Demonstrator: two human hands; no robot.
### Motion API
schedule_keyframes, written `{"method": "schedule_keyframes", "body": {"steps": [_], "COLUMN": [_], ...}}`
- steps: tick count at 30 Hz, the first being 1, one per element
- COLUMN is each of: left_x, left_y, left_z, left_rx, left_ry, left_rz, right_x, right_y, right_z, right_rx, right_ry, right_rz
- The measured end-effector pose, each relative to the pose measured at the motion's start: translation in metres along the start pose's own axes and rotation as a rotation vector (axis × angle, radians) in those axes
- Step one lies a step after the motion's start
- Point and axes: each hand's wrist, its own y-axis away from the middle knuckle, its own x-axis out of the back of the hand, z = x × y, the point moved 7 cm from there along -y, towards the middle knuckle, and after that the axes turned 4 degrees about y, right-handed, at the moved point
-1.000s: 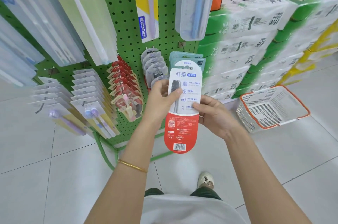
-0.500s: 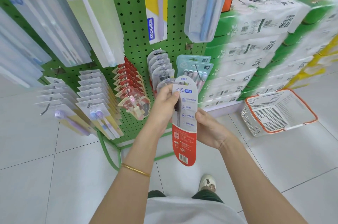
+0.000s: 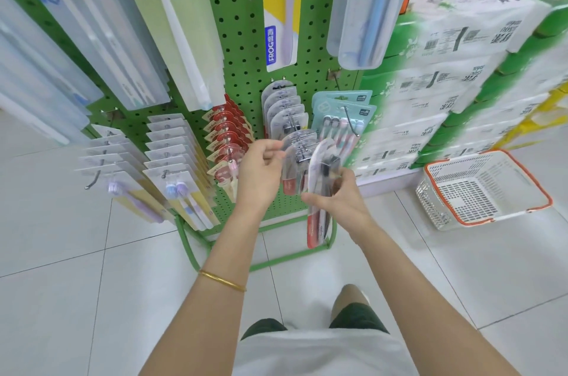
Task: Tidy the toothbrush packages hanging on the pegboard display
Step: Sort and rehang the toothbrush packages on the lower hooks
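Clear, red-bottomed toothbrush package (image 3: pixel 317 226), edge-on, tilted

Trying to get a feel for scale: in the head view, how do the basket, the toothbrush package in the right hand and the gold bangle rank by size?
1. white basket
2. toothbrush package in the right hand, turned partly edge-on, so it looks narrow
3. gold bangle, smallest

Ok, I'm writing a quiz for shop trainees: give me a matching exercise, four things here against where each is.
1 red-based toothbrush package
2 basket
3 bangle
4 teal packs

a on the floor
b on the left wrist
c in the right hand
d on the lower row's rightmost hook

Pairs: 1-c, 2-a, 3-b, 4-d
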Motion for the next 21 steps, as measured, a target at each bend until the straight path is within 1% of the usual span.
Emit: {"method": "schedule_keyframes", "body": {"steps": [5,9,12,17,21], "left_x": [0.001,0.003,0.004,0.000,-0.003], "left_y": [-0.005,-0.016,-0.027,-0.041,-0.061], "left_z": [-0.005,-0.007,-0.006,0.004,0.009], "left_rx": [0.032,0.047,0.013,-0.081,-0.115], "left_ry": [-0.006,0.010,-0.044,-0.188,-0.310], "left_rz": [-0.003,0.014,0.032,0.056,0.065], "right_x": [-0.018,-0.027,-0.029,-0.033,-0.040], "right_y": [-0.015,-0.023,-0.028,-0.036,-0.044], "right_z": [0.011,0.010,0.009,0.007,0.004], "right_rx": [0.047,0.071,0.086,0.113,0.129], "right_ry": [0.149,0.268,0.285,0.286,0.265], "right_rz": [0.207,0.298,0.364,0.397,0.394]}}
